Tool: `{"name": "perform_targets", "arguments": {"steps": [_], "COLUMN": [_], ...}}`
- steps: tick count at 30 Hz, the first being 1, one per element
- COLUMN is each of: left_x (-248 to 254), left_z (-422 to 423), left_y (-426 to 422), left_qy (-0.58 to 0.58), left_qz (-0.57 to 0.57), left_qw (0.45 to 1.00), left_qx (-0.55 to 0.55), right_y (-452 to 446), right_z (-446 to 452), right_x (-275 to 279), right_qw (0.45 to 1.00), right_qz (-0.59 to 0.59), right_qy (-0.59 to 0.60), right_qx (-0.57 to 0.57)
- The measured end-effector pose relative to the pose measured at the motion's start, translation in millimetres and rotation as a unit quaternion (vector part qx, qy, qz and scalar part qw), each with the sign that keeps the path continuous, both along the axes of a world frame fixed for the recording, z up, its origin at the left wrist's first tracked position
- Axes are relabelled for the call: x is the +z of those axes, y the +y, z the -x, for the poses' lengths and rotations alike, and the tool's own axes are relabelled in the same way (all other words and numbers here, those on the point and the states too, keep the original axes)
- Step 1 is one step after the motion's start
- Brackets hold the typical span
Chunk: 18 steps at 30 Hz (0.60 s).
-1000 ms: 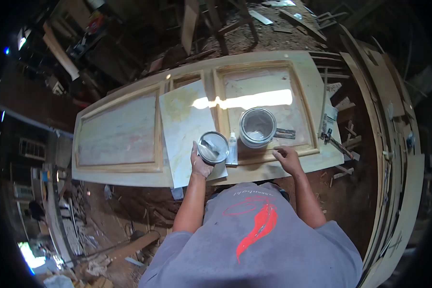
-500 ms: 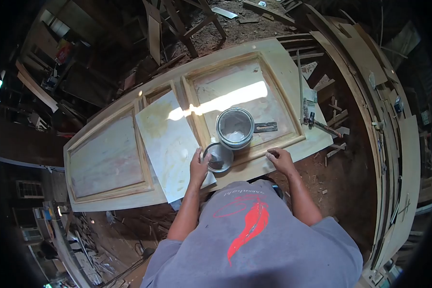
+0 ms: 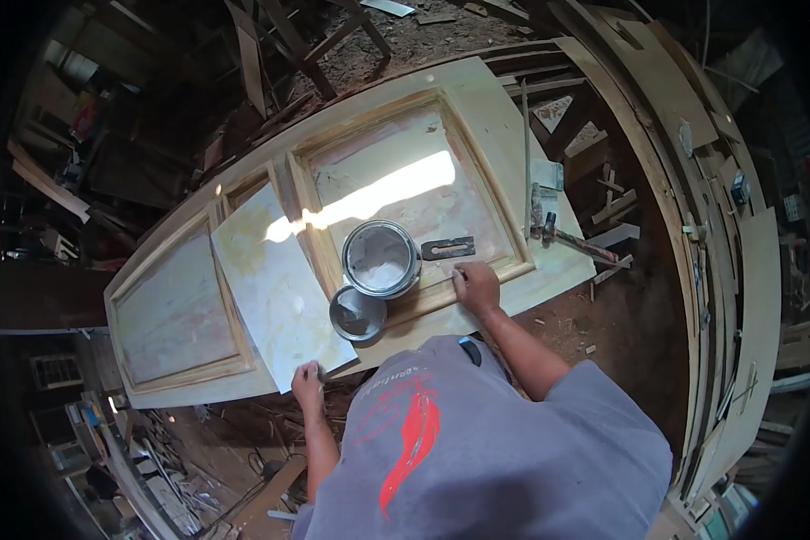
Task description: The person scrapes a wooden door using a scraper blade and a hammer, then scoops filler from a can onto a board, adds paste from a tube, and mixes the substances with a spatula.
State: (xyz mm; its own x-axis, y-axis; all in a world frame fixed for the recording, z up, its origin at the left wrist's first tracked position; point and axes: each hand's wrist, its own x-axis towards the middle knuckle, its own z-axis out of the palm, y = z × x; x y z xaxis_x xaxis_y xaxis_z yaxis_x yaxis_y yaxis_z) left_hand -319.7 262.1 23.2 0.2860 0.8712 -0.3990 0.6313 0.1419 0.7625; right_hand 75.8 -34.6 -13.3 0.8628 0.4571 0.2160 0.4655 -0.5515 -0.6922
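Note:
My left hand is at the near edge of a stained white board, fingers closed; whether they grip the edge is hidden. Curled over the near moulding of a panelled wooden door is my right hand, also closed, its contents hidden. Just beyond it lies a flat dark slotted metal blade. An open can of pale grey paste stands left of the blade. Against the can's near side rests a round lid with grey residue and a dark patch inside.
On the door's right end lie a hammer and a thin stick. Long planks run along the right side. Wood scraps and sawhorse legs are beyond the door. Sunlight falls across the upper panel.
My left hand has left the lid and come down to the white board's near edge. My right hand has moved closer to the blade and curled. The view has shifted.

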Motion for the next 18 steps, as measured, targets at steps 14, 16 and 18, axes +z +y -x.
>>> {"name": "perform_targets", "arguments": {"steps": [14, 16, 18], "left_x": [-10, -8, -8], "left_z": [41, 46, 40], "left_y": [-40, -38, -36], "left_qy": [-0.199, -0.204, -0.194], "left_qz": [0.291, 0.292, 0.288], "left_qw": [0.882, 0.885, 0.89], "left_qx": [0.314, 0.301, 0.294], "right_y": [-30, -59, -94], "right_z": [-71, -128, -184], "right_x": [-18, 17, 6], "right_qw": [0.982, 0.96, 0.926], "right_qz": [-0.067, -0.061, 0.045], "right_qy": [-0.055, -0.02, -0.123], "right_qx": [-0.167, -0.272, -0.354]}}
